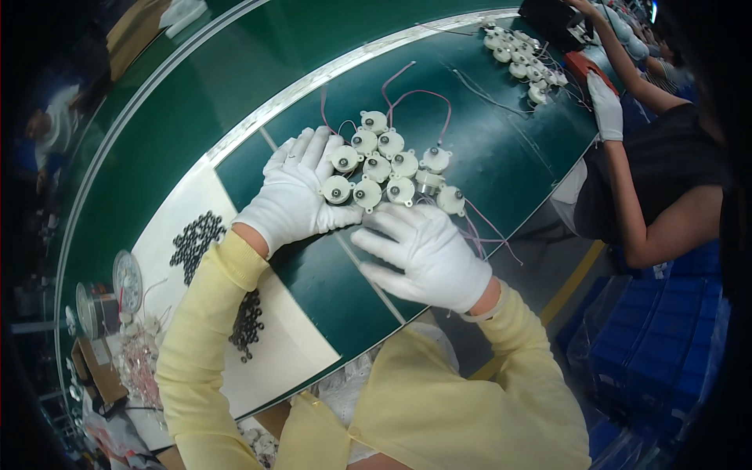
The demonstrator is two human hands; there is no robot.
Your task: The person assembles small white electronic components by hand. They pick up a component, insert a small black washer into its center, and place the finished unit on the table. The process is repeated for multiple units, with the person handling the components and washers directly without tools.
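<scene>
A cluster of several small round white geared motors (377,167) with dark hubs in their middles sits on the green tabletop, pink and white wires trailing from it. My left hand (296,192), in a white glove, lies along the cluster's left side, its fingers stretched out and touching the outer motors. At the near edge, my right hand (423,252), gloved too, has its fingers spread, their tips against the nearest motors. Neither hand grips a motor. Parts of the nearest motors and wires are hidden behind my right fingers.
Small black parts (197,244) are heaped on a white sheet (288,345) at left, near wire spools (98,309). Far right, a co-worker's gloved hand (605,110) holds a red object beside more motors (523,59). Blue crates (654,345) stand at lower right.
</scene>
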